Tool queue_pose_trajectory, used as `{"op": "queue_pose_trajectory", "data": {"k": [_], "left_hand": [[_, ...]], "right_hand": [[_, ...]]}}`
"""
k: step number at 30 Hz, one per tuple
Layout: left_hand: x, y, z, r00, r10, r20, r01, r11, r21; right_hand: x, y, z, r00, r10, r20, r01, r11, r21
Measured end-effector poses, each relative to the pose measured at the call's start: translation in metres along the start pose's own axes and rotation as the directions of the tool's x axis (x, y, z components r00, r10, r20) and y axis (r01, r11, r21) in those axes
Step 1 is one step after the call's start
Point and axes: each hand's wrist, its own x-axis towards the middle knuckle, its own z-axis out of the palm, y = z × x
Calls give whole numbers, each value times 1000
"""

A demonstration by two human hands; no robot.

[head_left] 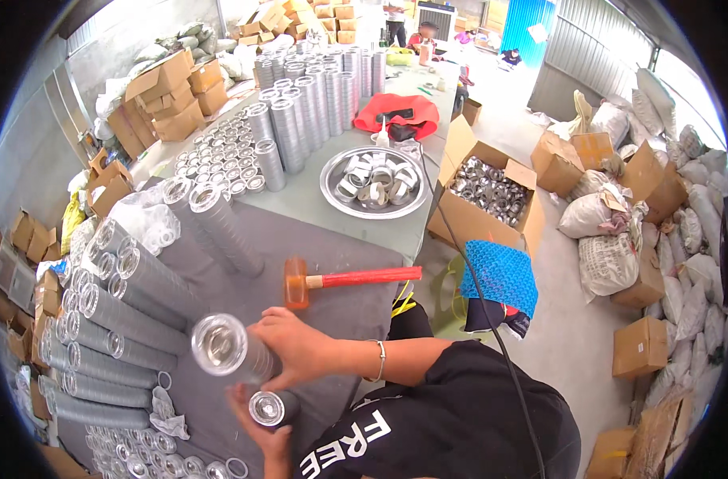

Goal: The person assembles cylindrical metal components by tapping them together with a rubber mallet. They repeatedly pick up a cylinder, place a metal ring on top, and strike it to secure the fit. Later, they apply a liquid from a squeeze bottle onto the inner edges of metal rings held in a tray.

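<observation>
My right hand [296, 343] comes in from the right, a bracelet on its wrist, and wraps around a stack of round silvery metal cups [220, 345]. The open top of that stack faces up. Just below it, my left hand [255, 425] curls around a shorter, dark-sided metal cylinder [268, 408] with a shiny round top. A mallet [356, 276] with an amber head and red handle lies on the grey cloth, beyond my right hand.
Tall stacks of metal cups [128, 351] line the table's left side, more standing farther back. A steel tray [372, 211] holds loose metal rings. To the right, an open carton [491, 227] of metal parts stands near a blue-covered seat [499, 275]. A cable [480, 283] hangs across.
</observation>
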Motion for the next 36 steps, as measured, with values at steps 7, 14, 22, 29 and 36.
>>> {"op": "queue_pose_trajectory", "data": {"k": [7, 14, 22, 29, 36], "left_hand": [[83, 143, -6, 921, 377, -100, -353, 914, 197], [83, 140, -2, 970, 241, 42, -244, 963, 116], [74, 124, 5, 960, 281, -14, -278, 956, 88], [73, 126, 3, 948, 316, -28, -309, 941, 135], [70, 126, 6, 947, 320, -36, -314, 942, 116]], "right_hand": [[-5, -30, 36, 986, -113, 125, 100, 989, 108], [-15, -15, 55, 986, -73, 150, 63, 995, 71], [-17, 10, 33, 964, -209, 164, 179, 968, 178], [-40, 137, -53, 893, 136, -429, -416, 612, -672], [-57, 182, -33, 903, 343, -258, -426, 649, -630]]}}
